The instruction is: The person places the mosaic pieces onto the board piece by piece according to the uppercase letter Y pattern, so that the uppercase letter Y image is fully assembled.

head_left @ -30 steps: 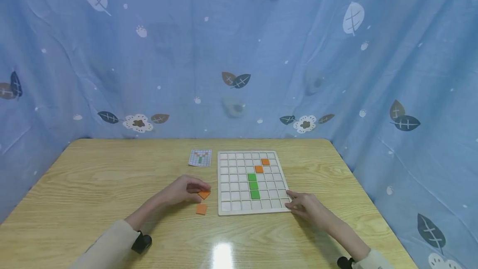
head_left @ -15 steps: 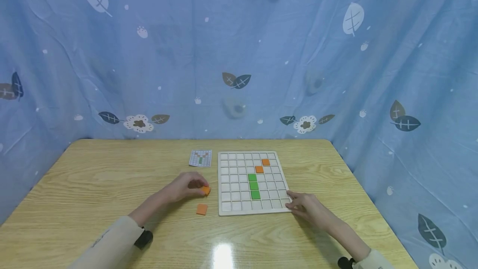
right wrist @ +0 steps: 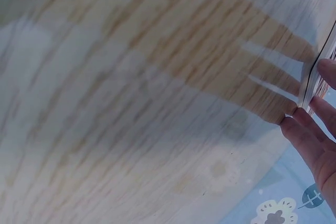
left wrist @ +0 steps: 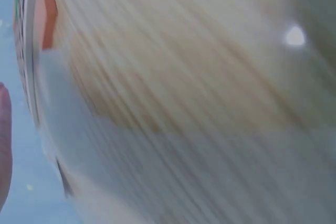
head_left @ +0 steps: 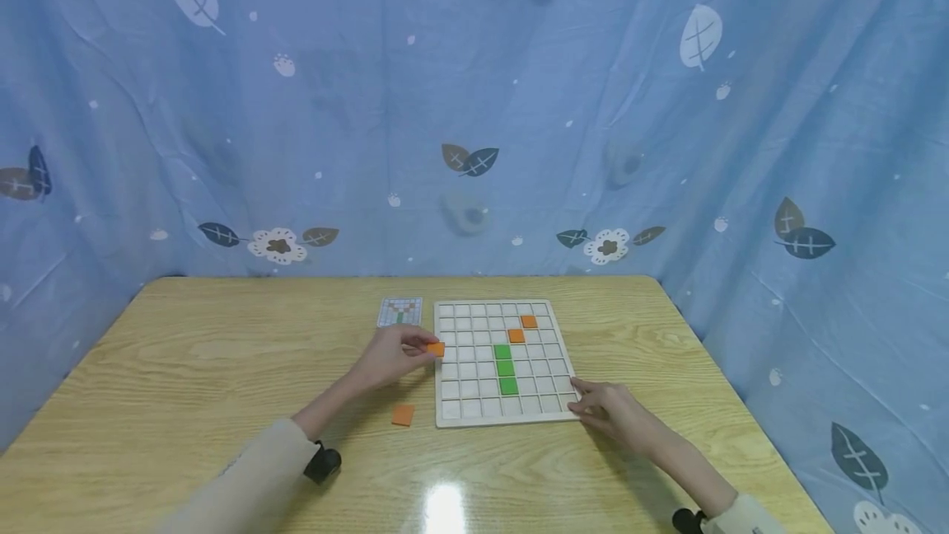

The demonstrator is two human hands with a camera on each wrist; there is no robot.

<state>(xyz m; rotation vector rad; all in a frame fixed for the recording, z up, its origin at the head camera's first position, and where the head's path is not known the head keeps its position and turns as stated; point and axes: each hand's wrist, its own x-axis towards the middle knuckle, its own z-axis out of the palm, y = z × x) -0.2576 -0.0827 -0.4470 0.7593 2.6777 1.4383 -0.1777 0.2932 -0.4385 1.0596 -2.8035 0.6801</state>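
My left hand (head_left: pixel 389 357) pinches an orange square tile (head_left: pixel 436 349) between thumb and fingers, over the left rim of a white grid board (head_left: pixel 463 390). A second orange tile (head_left: pixel 403 415) lies flat on the table near the board's front left; in the left wrist view this loose tile (left wrist: pixel 48 14) shows beside the board's edge. On the board, a column of green tiles (head_left: pixel 505 368) has two orange tiles (head_left: pixel 516 336) stepping diagonally off its top to the right. My right hand (head_left: pixel 611 413) grips the board's front right corner, its fingers (right wrist: pixel 304 137) along the edge.
A small printed pattern card (head_left: pixel 401 309) lies behind my left hand, which overlaps its lower edge. The wooden table (head_left: pixel 245 336) ends at a blue leaf-patterned curtain (head_left: pixel 356 105) at the back and sides.
My left hand has picked up one orange tile from the table and carried it right and away from me to the board's left rim. The right hand stays on the board's corner.
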